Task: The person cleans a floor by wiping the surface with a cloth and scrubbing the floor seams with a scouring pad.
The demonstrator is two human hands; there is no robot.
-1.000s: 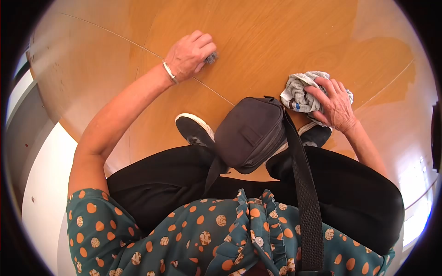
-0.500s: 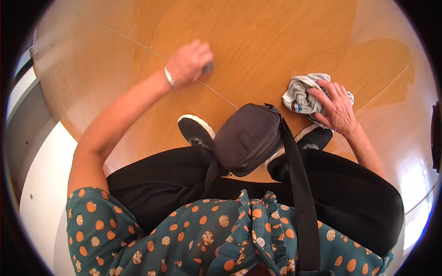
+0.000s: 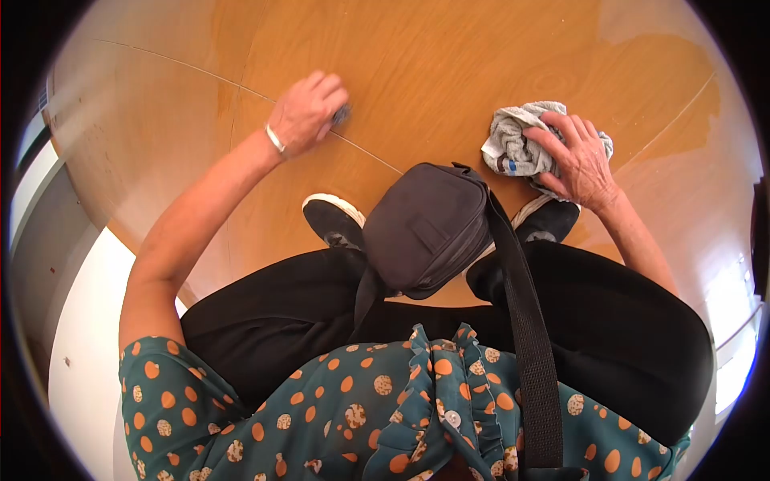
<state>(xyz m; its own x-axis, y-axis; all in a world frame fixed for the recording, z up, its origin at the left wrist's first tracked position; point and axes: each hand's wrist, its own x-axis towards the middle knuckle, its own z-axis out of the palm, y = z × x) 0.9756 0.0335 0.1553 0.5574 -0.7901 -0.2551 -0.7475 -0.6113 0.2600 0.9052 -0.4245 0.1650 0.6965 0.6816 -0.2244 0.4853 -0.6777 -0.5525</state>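
Note:
My left hand [image 3: 309, 112], with a white band at the wrist, is closed around a small grey scouring pad [image 3: 341, 115] against the wood-patterned floor [image 3: 433, 72]. Only the pad's edge shows beyond my fingers. On the right, my right hand [image 3: 573, 160] grips a bunched grey cloth [image 3: 517, 140], its fingers curled over the folds. The cloth rests on the floor just beyond my right shoe. A darker, wet-looking patch of floor lies around and beyond the cloth.
A dark bag [image 3: 425, 228] hangs between my knees on a black strap [image 3: 533, 361]. My left shoe [image 3: 333, 220] and right shoe [image 3: 549, 218] stand on either side of it. A thin seam [image 3: 192, 66] crosses the floor. White and grey surfaces stand at the left edge.
My left hand has shifted left and slightly toward me with the pad over the last second. My right hand stays on the cloth. The whole view has tilted slightly.

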